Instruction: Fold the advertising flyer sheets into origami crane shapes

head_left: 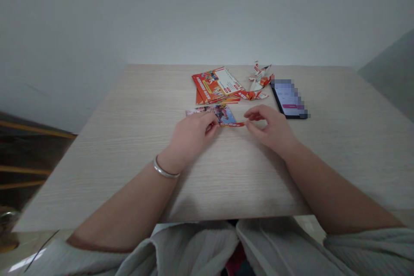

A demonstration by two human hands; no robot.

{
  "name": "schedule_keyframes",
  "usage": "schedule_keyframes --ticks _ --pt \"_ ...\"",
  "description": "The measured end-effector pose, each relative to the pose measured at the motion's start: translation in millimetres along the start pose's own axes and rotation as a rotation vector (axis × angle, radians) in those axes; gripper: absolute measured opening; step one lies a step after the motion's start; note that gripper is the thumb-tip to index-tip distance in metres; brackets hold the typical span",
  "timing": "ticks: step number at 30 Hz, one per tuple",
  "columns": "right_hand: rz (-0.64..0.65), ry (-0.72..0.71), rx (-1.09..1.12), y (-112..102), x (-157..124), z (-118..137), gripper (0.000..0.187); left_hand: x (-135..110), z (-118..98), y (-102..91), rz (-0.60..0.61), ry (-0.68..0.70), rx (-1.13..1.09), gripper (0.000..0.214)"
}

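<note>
A colourful picture card (227, 114) lies flat on the table in front of me, with a narrow red printed strip (237, 124) along its near edge. My left hand (196, 131), a silver bangle at its wrist, covers the card's near left part. Its thumb and fingers are closed on the near edge, by the left end of the strip. At the strip's right end is my right hand (267, 127), thumb and index finger apart, the thumb tip at or close to the strip. Whether the strip is joined to the card, I cannot tell.
Beyond the card, several red and orange printed packets (218, 86) lie overlapping. Crumpled, torn wrapper pieces (259, 79) sit to their right. A phone (289, 100) with a lit, partly blurred screen lies farther right. The pale wooden table (129, 138) meets a wall at the back.
</note>
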State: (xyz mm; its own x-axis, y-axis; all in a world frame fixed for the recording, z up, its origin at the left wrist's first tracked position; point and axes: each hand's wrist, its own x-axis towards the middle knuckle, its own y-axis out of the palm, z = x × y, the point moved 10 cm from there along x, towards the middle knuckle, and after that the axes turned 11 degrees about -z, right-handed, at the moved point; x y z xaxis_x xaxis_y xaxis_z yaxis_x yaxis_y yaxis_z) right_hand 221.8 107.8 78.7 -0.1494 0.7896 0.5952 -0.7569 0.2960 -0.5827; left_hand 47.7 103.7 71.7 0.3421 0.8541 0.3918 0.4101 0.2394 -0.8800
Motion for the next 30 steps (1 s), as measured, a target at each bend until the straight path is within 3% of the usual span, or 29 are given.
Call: schedule_keyframes --ticks 6,13,19,25,30 --pt "0.112 -0.101 -0.047 22.0 -5.7 14.3 0.008 1.0 -15.6 1.5 -0.026 0.117 -0.115 0.013" --pt "0.163 -0.167 -0.103 36.0 -11.0 34.3 0.009 -2.3 -39.8 2.1 -0.085 0.270 -0.009 0.014" --pt "0.226 -0.159 -0.079 40.9 -11.1 35.7 0.008 -1.1 -35.3 5.0 -0.045 0.263 0.041 0.010" --pt "0.192 -0.132 -0.060 28.7 -8.0 24.9 0.010 2.2 -24.9 -0.1 -0.068 0.230 0.011 0.012" --pt "0.213 -0.106 -0.045 25.4 -6.4 13.4 0.008 3.9 -19.7 4.5 -0.014 0.202 0.041 0.011"
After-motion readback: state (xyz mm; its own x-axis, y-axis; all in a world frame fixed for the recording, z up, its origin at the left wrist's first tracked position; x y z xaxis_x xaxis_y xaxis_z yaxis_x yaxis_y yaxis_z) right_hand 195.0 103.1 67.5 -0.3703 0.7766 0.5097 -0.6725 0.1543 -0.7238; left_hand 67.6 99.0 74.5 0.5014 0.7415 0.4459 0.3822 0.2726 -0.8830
